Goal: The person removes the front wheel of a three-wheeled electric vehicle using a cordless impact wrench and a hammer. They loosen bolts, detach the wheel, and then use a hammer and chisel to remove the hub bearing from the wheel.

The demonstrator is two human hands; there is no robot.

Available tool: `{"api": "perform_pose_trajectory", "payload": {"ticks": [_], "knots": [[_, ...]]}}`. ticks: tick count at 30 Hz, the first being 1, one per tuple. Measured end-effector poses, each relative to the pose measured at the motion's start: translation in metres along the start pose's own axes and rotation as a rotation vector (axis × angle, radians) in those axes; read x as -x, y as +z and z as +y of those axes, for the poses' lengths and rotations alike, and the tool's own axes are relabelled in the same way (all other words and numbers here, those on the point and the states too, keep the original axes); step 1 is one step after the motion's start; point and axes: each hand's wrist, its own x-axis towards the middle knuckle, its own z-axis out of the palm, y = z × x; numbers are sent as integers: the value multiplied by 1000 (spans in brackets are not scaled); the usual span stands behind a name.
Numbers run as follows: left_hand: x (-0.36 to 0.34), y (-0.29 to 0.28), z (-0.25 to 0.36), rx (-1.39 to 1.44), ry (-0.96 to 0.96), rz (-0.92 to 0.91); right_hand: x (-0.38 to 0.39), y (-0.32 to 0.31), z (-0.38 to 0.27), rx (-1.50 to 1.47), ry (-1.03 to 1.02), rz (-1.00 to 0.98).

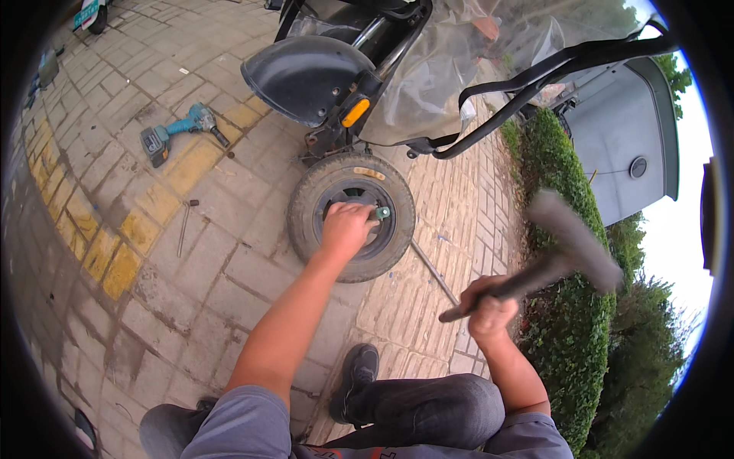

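Before me a small wheel [310,229] with a dirty black tyre is turned with its rim toward me. Over its hub my left hand [345,231] is closed around a short green-handled tool [381,213]. The handle's butt end faces up at me, and the rest of the tool is hidden by my fingers. To the right, my right hand [492,307] grips the handle of a grey hammer [569,249]. Its big head is raised well off the wheel, up and to the right, and is smeared by motion.
Above the wheel is a vehicle's black fender [310,76] with an orange reflector [355,112], a clear plastic cover [424,84] and a black tube frame [535,76]. A teal cordless impact wrench [183,131] and a thin wrench [184,228] lie on the paving. A metal bar [436,274] extends from behind the wheel. A hedge [569,321] lines the right.
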Motion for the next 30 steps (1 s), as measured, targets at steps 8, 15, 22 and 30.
{"api": "perform_pose_trajectory", "payload": {"ticks": [8, 15, 22, 30], "knots": [[4, -18, -8, -69, -102, -29, -20, -1, -28, 235, 474, 14], [-3, -11, -6, 12, -80, 0, 7, 18, 15, 601, 547, -221], [5, -23, -22, 53, -58, 72, 53, 18, 28, 509, 782, -327], [23, -36, -32, 374, -256, 142, 41, 10, 23, 75, 1034, -137]]}}
